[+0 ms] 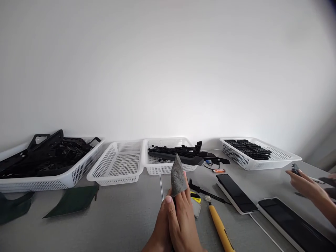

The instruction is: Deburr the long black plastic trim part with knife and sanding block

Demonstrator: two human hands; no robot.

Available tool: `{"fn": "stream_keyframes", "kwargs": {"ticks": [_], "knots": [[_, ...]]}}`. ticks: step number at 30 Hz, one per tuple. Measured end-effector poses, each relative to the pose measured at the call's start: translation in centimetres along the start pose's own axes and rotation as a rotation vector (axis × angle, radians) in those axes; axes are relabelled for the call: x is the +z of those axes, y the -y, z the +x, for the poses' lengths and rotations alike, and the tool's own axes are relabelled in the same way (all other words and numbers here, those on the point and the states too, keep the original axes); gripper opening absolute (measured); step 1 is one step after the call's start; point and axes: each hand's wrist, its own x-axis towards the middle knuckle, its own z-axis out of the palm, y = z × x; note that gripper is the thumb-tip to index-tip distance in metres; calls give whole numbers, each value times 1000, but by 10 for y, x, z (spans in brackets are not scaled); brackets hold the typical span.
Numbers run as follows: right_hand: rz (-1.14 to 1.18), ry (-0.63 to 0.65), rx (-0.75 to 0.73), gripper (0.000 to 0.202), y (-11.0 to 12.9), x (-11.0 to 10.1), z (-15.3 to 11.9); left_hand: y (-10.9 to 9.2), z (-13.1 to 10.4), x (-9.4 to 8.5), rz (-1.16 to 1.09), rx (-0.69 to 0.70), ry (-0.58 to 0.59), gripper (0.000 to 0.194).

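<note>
Both hands meet at the lower middle of the view. A grey, rough, pointed sheet rises from the fingers with its tip upward. My right hand is wrapped round its lower end. Pressed against it from the left, my left hand is closed as well; a thin dark part shows between the palms, and what the left fingers hold is hidden. Just right of the hands lie a yellow and black tool, a small pale block and a yellow-handled tool with a white round tip.
White baskets line the wall: one with black parts, an empty one, one with long black parts, one with black strips. Dark green pieces lie left, phone-like devices right. Another person's hands are far right.
</note>
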Motion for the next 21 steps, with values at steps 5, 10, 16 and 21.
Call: {"fn": "stream_keyframes", "kwargs": {"ticks": [5, 10, 16, 21], "knots": [[59, -102, 51, 62, 9, -2, 25, -9, -3, 17, 10, -106, -64, 56], [160, -160, 152, 69, 9, 0, 33, -15, -7, 20, 27, -136, -78, 55], [323, -140, 332, 75, 3, 4, 18, -8, -1, 10, 92, -98, -58, 60], [286, -133, 330, 73, 1, 5, 6, -3, 0, 9, 133, -67, -94, 66]]}}
